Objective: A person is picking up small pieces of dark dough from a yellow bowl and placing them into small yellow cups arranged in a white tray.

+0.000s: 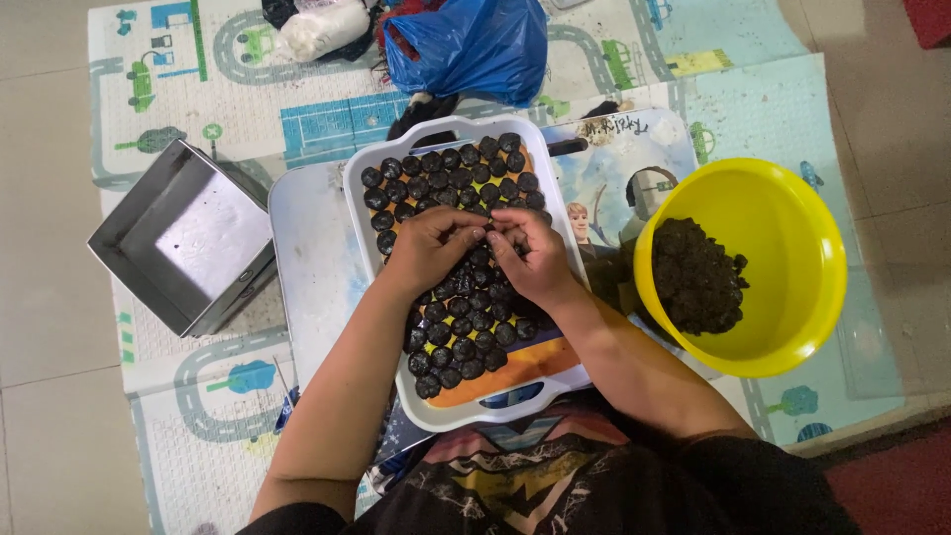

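Note:
A white rectangular tray [362, 208] lies in front of me, packed with rows of several small dark round balls [466, 317]. My left hand [428, 246] and my right hand [530, 256] meet over the tray's middle, fingertips pinched together on one dark ball [487, 232] between them. To the right stands a yellow bowl [792, 267] holding a heap of dark crumbly mixture [696, 277]. My forearms reach up from the bottom of the view.
A square metal tin [188, 238] sits at the left on a patterned play mat [149, 89]. A blue plastic bag [471, 45] and a white bag [322, 30] lie at the back. A picture-printed board [614, 188] lies under the tray. Tiled floor surrounds the mat.

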